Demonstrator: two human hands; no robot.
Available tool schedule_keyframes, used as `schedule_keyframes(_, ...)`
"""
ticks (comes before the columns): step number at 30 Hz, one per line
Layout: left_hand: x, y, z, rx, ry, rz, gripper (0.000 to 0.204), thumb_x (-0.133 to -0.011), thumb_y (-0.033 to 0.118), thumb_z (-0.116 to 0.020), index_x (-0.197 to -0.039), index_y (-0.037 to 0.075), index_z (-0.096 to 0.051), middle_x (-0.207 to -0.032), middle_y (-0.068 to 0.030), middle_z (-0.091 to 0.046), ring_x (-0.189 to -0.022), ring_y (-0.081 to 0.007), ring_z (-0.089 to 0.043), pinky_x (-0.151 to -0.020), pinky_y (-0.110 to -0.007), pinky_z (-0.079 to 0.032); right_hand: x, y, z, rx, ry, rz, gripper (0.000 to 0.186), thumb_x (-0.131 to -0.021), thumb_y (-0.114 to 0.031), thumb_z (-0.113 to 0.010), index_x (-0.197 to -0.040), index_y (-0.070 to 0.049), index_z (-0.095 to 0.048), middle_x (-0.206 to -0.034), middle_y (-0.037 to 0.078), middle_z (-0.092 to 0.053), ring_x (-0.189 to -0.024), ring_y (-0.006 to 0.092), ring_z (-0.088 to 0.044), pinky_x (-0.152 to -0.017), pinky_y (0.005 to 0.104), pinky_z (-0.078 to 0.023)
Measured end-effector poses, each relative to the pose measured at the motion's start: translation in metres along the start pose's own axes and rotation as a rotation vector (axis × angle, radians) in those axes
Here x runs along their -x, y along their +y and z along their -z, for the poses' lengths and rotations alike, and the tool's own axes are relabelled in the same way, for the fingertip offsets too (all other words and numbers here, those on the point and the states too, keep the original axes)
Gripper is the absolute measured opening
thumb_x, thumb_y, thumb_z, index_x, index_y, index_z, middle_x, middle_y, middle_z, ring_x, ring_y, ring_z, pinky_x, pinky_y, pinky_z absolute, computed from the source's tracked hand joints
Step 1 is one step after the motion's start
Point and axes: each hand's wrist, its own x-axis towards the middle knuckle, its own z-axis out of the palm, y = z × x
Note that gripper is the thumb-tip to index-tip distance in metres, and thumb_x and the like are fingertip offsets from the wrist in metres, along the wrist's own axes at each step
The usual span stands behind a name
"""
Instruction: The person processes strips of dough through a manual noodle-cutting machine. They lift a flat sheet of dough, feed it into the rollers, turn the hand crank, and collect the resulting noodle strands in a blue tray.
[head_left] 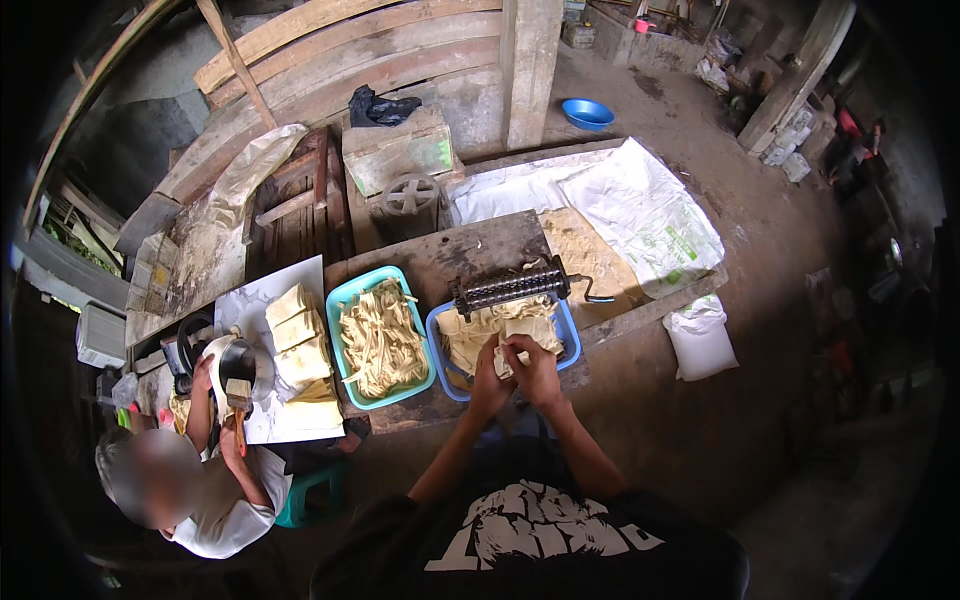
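Observation:
My left hand (pixel 490 383) and my right hand (pixel 537 372) are close together over the near rim of a blue basin (pixel 574 345). Their fingers pinch a pale piece of dough (pixel 505 362) between them; how much of it they hold is partly hidden. More dough strips (pixel 465 342) lie in the basin. Across its far side sits a metal roller machine (pixel 508 289) with a hand crank (pixel 597 298). Left of the basin, a turquoise tray (pixel 430 372) is heaped with cut dough strips (pixel 380 338).
At left, a seated co-worker (pixel 225 510) holds a pot (pixel 262 378) and a brush beside a marbled board (pixel 235 305) with stacked dough sheets (pixel 298 340). White sacking (pixel 645 215) covers the wooden bench at right. A white sack (pixel 699 340) and blue bowl (pixel 588 114) are on the floor.

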Motion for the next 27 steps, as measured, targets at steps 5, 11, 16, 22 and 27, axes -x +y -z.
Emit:
schedule_keyframes(5,0.018,0.025,0.004,-0.259,0.283,-0.107,0.08,-0.057,0.015,-0.077,-0.124,0.0,-0.035,-0.128,-0.0202,-0.033,-0.119,-0.036,-0.032,-0.097,-0.041,-0.028,0.014,-0.038,0.017,-0.076,-0.055,-0.041,0.012,-0.079,-0.005,-0.06,-0.091,-0.001,-0.056,-0.079,0.008,-0.061,-0.071,0.0125,-0.06,-0.063,0.0265,-0.048)
schedule_keyframes(11,0.024,0.068,0.053,0.538,-0.356,0.109,0.075,-0.062,0.011,-0.076,-0.124,0.005,-0.035,-0.119,-0.0096,-0.045,-0.112,-0.0185,-0.041,-0.086,-0.029,-0.039,-0.001,-0.073,0.068,-0.322,-0.36,-0.02,0.016,-0.08,0.0,-0.058,-0.096,-0.001,-0.055,-0.084,0.003,-0.06,-0.078,0.0072,-0.055,-0.07,0.0224,-0.046)
schedule_keyframes(16,-0.022,0.121,0.075,0.287,-0.388,0.013,0.03,-0.073,0.011,-0.068,-0.099,0.001,-0.055,-0.085,-0.0007,-0.059,-0.077,-0.006,-0.051,-0.066,-0.021,-0.041,-0.034,-0.093,0.089,-0.306,-0.329,0.109,0.021,-0.081,-0.001,-0.056,-0.102,-0.002,-0.052,-0.082,0.005,-0.06,-0.08,0.0091,-0.056,-0.071,0.0227,-0.043)
schedule_keyframes(22,-0.078,0.154,0.069,-0.048,-0.263,-0.081,0.02,-0.076,0.012,-0.066,-0.09,-0.001,-0.061,-0.077,-0.0023,-0.062,-0.067,-0.0047,-0.052,-0.062,-0.021,-0.043,-0.067,-0.055,0.109,-0.49,-0.117,0.1,0.019,-0.083,0.001,-0.054,-0.101,0.0,-0.051,-0.082,0.003,-0.059,-0.078,0.0067,-0.054,-0.07,0.0199,-0.042)
schedule_keyframes(27,-0.092,0.144,0.052,-0.204,-0.293,-0.044,0.02,-0.076,0.011,-0.064,-0.092,0.0,-0.061,-0.082,-0.0086,-0.064,-0.073,-0.0118,-0.058,-0.067,-0.028,-0.046,-0.066,-0.011,0.112,-0.478,-0.124,0.042,0.018,-0.083,-0.003,-0.055,-0.101,0.0,-0.052,-0.083,0.004,-0.06,-0.079,0.0074,-0.055,-0.07,0.0196,-0.041)
